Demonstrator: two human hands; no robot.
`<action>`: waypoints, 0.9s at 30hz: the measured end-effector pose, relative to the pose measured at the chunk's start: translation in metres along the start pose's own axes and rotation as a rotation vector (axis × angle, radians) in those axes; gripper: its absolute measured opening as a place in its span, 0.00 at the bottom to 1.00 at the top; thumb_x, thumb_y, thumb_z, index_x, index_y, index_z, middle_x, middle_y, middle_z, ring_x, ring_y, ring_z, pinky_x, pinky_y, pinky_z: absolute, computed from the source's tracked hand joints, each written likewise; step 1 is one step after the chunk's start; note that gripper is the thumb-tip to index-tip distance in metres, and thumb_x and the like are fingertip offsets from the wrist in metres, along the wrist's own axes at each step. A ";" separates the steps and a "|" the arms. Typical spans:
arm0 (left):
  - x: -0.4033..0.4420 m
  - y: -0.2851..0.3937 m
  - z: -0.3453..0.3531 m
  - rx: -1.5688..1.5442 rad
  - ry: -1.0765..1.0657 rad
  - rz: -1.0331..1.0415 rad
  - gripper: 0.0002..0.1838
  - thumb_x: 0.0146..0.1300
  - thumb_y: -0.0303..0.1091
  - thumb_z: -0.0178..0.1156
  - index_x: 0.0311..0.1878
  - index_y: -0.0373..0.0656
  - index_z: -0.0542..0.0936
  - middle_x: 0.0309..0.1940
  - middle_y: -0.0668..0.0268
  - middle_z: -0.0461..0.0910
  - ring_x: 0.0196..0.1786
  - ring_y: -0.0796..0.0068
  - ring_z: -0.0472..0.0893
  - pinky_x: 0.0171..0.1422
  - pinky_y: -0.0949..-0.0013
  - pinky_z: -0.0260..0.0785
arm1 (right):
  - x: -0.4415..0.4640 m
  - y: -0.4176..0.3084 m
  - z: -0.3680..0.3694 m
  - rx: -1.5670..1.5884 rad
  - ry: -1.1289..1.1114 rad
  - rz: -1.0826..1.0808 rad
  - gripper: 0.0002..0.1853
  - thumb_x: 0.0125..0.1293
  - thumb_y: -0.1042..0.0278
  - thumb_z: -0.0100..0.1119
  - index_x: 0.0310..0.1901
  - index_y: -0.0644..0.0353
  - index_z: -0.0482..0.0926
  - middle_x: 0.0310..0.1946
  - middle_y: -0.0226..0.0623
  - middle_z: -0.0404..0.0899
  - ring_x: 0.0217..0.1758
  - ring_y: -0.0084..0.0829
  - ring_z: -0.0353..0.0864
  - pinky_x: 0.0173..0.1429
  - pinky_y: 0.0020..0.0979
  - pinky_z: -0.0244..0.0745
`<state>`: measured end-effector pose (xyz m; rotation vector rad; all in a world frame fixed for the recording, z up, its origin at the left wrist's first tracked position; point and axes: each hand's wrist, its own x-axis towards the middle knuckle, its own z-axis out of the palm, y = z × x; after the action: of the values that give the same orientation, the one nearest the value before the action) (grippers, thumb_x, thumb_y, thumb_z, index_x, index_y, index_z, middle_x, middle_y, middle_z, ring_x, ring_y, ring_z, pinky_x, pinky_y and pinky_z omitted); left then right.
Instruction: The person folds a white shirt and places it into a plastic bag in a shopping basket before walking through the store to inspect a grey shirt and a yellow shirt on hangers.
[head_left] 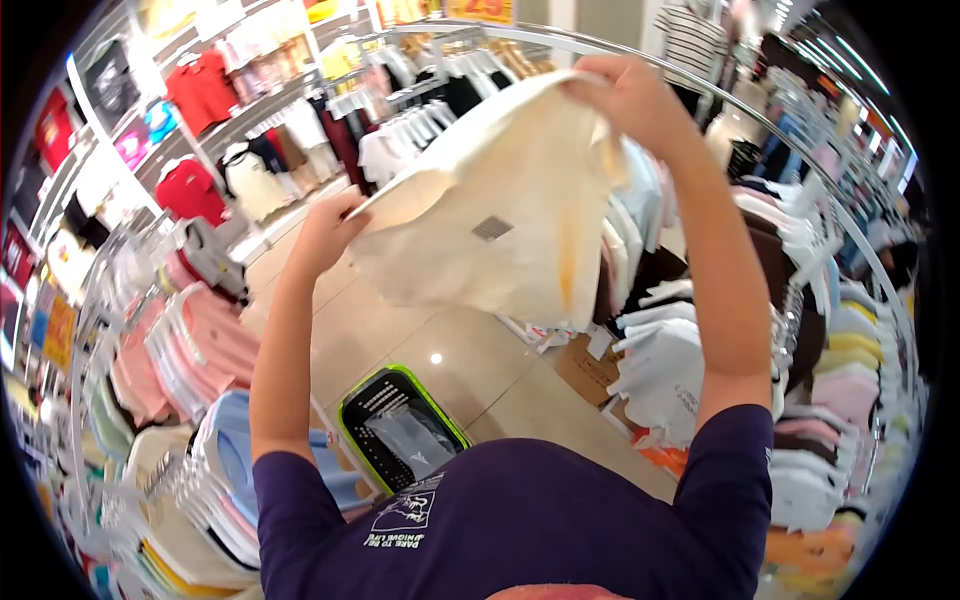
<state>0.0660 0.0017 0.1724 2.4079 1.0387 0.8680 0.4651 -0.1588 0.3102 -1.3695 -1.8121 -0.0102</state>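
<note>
A cream shirt (450,245) is stretched in the air between my two hands, with a small grey patch on it and a yellowish streak down its right part. My left hand (330,228) is closed on one corner of the cloth. Higher up, my right hand (625,95) grips the other upper end with bent fingers. The shirt hangs loose below, over the tiled floor, and hides part of the racks behind it.
A black basket with a lime-green rim (365,435) stands on the floor, clear plastic bags (410,440) inside. Pink shirts (215,335) hang on the left rack, white shirts (660,375) on the right. A curved metal rail (745,105) runs around. A cardboard box (585,370) sits under the right rack.
</note>
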 end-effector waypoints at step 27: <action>-0.238 0.055 0.319 -1.056 -0.762 -0.664 0.07 0.69 0.29 0.62 0.49 0.45 0.83 0.38 0.74 0.81 0.41 0.83 0.77 0.43 0.76 0.69 | -0.551 -0.058 0.013 0.198 0.121 0.961 0.11 0.61 0.69 0.66 0.29 0.69 0.80 0.21 0.32 0.74 0.28 0.22 0.72 0.33 0.31 0.65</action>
<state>0.1796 -0.2427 -0.1252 1.1730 0.6930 0.1148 0.4368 -0.6099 -0.0097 -1.9012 -0.8847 0.5586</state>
